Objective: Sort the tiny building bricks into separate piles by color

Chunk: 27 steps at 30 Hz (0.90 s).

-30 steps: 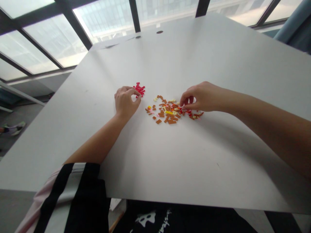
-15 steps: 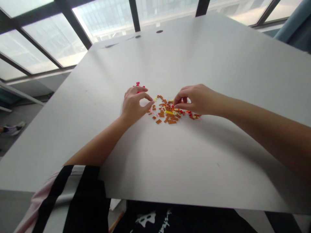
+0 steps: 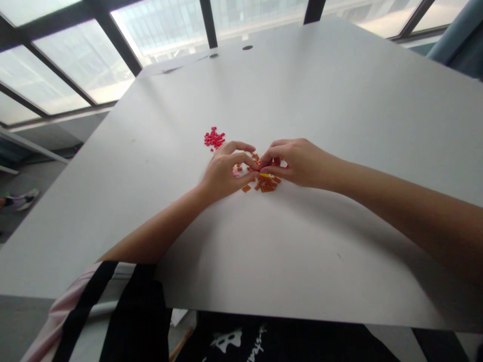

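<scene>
The mixed heap of small bricks [image 3: 267, 184] lies under and between my fingertips: mostly orange-brown pieces, with a yellow piece [image 3: 265, 175] among them and paler bits showing in the gaps. I use that heap as my landmark. Beyond it and to its left sits the red cluster [image 3: 214, 138], a loose group with only red bricks that I can see, so that much looks done. Several colours lie together in the mixed heap, and a touch of red shows behind my right fingers, so I judge the work to be only partway; how many red pieces remain is hidden by my hands.

Over the heap, my right hand [image 3: 304, 162] seems to pinch a small red piece [image 3: 258, 169] between finger and thumb. My left hand [image 3: 225, 171] curls in from the heap's left, its fingertips at the same spot; whether they grip too, I cannot tell.

Around the heap spreads a broad white tabletop [image 3: 320, 261], with two dark round holes [image 3: 247, 48] near its far edge. Beyond are dark-framed windows [image 3: 162, 30]; far right of the heap hangs something blue-grey, perhaps a curtain [image 3: 460, 45]. Well off to its left, a shoe [image 3: 28, 199] shows at floor level.
</scene>
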### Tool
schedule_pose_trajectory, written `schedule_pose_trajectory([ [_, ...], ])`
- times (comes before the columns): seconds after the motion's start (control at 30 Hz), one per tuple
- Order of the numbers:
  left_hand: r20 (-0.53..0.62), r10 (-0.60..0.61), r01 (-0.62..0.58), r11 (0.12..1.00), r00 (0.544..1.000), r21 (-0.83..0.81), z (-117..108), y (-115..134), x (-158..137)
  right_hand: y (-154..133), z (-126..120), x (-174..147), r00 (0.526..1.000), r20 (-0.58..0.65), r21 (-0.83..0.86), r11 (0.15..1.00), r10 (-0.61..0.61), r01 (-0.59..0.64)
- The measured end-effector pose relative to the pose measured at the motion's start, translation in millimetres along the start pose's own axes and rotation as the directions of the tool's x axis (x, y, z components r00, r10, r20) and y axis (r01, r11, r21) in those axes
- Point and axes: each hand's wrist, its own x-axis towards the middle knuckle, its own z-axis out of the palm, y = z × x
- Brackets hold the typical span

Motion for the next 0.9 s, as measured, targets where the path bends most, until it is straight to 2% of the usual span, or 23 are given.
schedule_pose_trajectory([
  [0.07,-0.011,-0.035,0.035,0.999,0.999,0.028,0,-4,0,1,-2,0,1.0,-0.011,-0.005,1.0,0.012,-0.012],
  [0.17,-0.122,-0.121,0.133,0.987,0.985,0.093,-3,-19,0,4,-6,-1,0.999,-0.031,-0.037,0.999,0.028,-0.029],
  [0.27,-0.245,-0.23,0.273,0.95,0.942,0.155,-10,-43,-1,11,-11,-3,0.999,0.007,-0.073,0.996,0.051,-0.051],
  [0.37,-0.311,-0.334,0.405,0.892,0.89,0.202,-17,-62,-3,21,-13,-5,0.993,0.081,-0.108,0.991,0.091,-0.082],
  [0.47,-0.328,-0.423,0.506,0.832,0.844,0.228,-21,-72,-4,31,-12,-10,0.991,0.089,-0.111,0.99,0.095,-0.085],
  [0.6,-0.321,-0.499,0.582,0.768,0.805,0.268,-20,-73,-3,36,-5,-23,0.997,-0.015,-0.013,0.997,0.077,-0.077],
  [0.73,-0.311,-0.529,0.61,0.736,0.789,0.295,-20,-71,-2,37,8,-35,0.991,-0.129,0.102,0.995,0.024,-0.011],
  [0.9,-0.332,-0.52,0.611,0.73,0.787,0.306,-18,-72,-2,38,19,-40,0.972,-0.224,0.072,0.994,-0.067,0.085],
])
